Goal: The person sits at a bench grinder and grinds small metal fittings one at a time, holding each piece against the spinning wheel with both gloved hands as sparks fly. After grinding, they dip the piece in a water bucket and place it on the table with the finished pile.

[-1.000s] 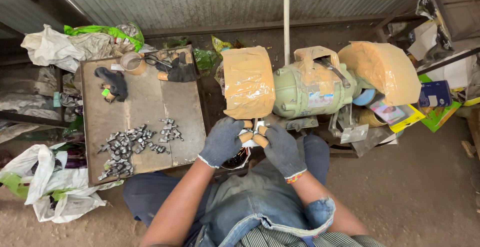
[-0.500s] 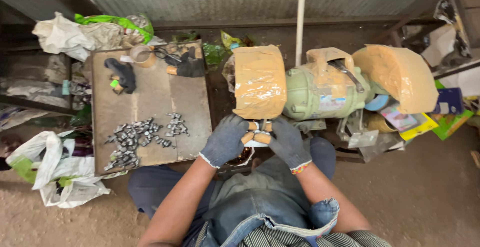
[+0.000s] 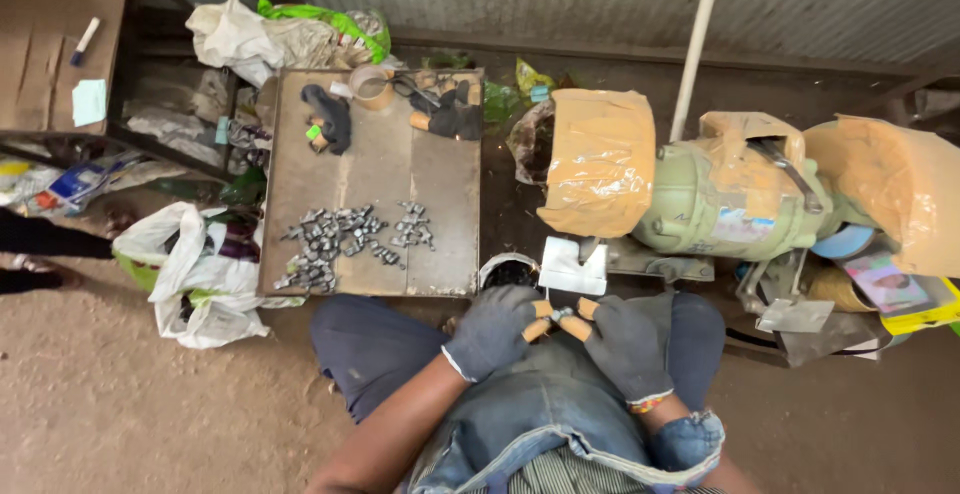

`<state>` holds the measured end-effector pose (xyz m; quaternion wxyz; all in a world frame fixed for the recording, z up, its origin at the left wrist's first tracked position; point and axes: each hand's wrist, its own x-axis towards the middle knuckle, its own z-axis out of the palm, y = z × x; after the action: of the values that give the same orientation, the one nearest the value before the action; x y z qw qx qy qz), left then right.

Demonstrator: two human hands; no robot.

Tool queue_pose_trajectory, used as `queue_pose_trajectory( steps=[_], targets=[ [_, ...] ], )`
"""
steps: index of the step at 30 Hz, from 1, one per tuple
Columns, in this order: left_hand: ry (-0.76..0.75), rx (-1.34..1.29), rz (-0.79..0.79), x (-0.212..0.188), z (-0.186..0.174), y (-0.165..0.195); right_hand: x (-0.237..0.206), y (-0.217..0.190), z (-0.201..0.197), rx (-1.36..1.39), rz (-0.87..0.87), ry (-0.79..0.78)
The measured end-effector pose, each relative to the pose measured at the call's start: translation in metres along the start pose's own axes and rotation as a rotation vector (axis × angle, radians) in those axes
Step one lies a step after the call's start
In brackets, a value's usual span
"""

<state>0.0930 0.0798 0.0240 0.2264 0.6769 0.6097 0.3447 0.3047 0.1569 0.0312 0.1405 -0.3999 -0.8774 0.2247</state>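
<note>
Far left of frame: brown board (image 3: 50, 39) in the upper left corner with a marker (image 3: 85, 35) and a pale paper slip (image 3: 88, 102) on it. Below that, a white plastic bag (image 3: 195, 279) on the dirt floor.

Left of centre: low metal worktop (image 3: 440, 169). A heap of small grey metal parts (image 3: 328, 242) lies on its lower half, with a smaller cluster (image 3: 413, 226) just beside it to the right. A dark glove (image 3: 330, 117) and a tape roll (image 3: 372, 84) sit on the top edge, and another dark glove (image 3: 455, 112) at the top right corner. Crumpled white and green bags (image 3: 280, 34) lie behind the worktop.

Centre, lower frame: my left hand (image 3: 497, 329), grey glove, orange-tipped fingers (image 3: 537, 328) closed together with the right ones on a small metal piece (image 3: 562, 314). The piece sits between both hands, over my lap, just below the white tool rest (image 3: 572, 269). It's too small to tell its shape. A round dark container (image 3: 508, 270) stands just above my left hand.

My right hand (image 3: 628, 344), same kind of glove, fingers (image 3: 577, 325) pinched on the same piece from the right side. Hands nearly touching at the tips.

Right of centre: green bench grinder (image 3: 720, 204), left wheel guard wrapped in tan tape (image 3: 598, 159), right guard (image 3: 895, 189) wrapped likewise. A white pipe (image 3: 697, 44) runs up behind it. Far right: books and clutter (image 3: 900, 294) under the right guard.
</note>
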Motion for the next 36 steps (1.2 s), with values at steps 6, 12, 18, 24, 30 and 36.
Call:
queue_pose_trajectory(
  steps=[6,12,18,24,30,36],
  targets=[
    [0.012,0.714,-0.611,0.008,-0.042,-0.081,-0.018,0.009,0.023,-0.029,0.056,-0.098],
    [0.179,0.758,-0.622,0.005,-0.057,-0.094,-0.018,0.000,0.005,0.057,0.114,-0.099],
    [-0.085,0.569,-0.717,-0.007,-0.032,-0.080,-0.016,-0.018,-0.012,0.187,0.251,-0.213],
    [0.304,-0.770,-0.731,-0.026,0.006,-0.043,-0.011,-0.031,-0.008,0.579,0.337,-0.139],
    [0.227,-1.053,-0.379,-0.005,0.030,0.032,-0.005,-0.022,-0.012,0.220,0.153,0.039],
    [0.260,-0.065,-0.017,0.050,0.008,0.022,0.009,-0.001,-0.017,0.008,0.162,0.236]
  ],
)
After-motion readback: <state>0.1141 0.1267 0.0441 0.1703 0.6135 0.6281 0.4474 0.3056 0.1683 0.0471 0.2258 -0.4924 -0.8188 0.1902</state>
